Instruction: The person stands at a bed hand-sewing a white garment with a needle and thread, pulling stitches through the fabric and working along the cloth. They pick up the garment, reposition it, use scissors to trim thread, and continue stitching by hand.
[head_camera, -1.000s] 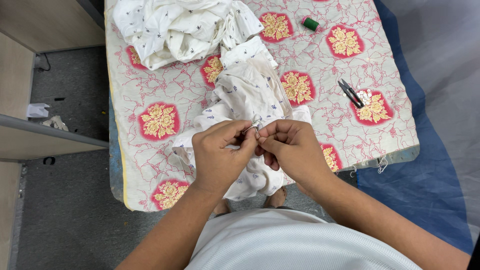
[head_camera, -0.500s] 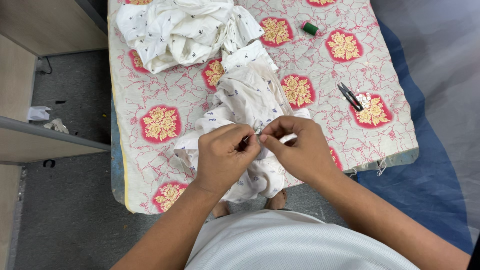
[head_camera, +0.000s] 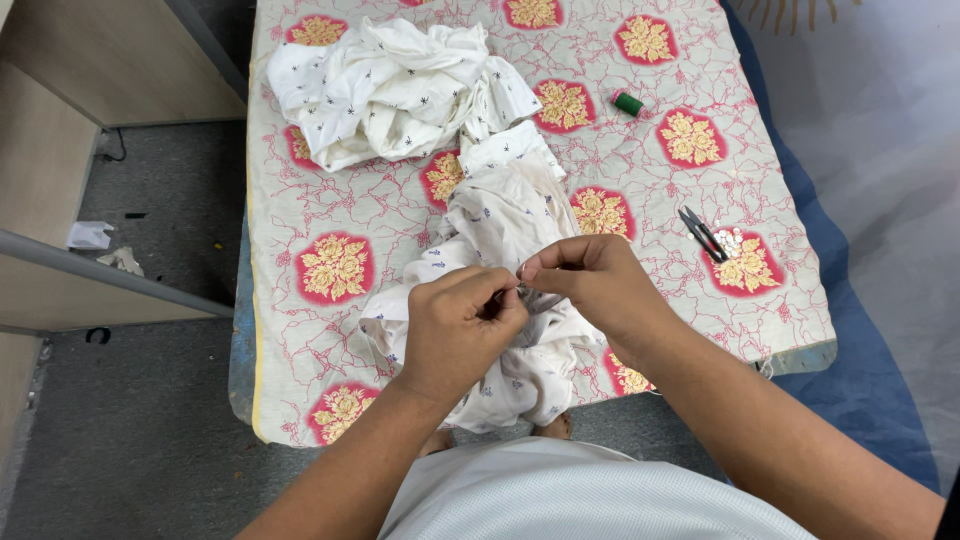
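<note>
Both hands are pinched shut on the same spot of the white garment (head_camera: 500, 250), close together at the table's (head_camera: 300, 330) near edge. The left hand (head_camera: 455, 335) bunches a fold between thumb and fingers; the right hand (head_camera: 590, 290) pinches the cloth just beside it, fingertips nearly touching the left's. Whatever small thing sits between the fingertips is too fine to make out.

The risk I see is slippage: the cloth is loose and rumpled, and much of it hangs over the table edge toward the lap, so its weight could drag the pinched fold out of the fingers. With the fingertips so close together, a slip could also mean a nick if something sharp is held there.

The garment is thin, soft and white with small dark sprigs, heaped in creases from mid-table down to the hands. A second white pile (head_camera: 390, 90) lies at the far end, apart from it. Snips (head_camera: 702, 235) and small white buttons (head_camera: 735, 243) lie well to the right, and a green spool (head_camera: 628, 104) farther off.
</note>
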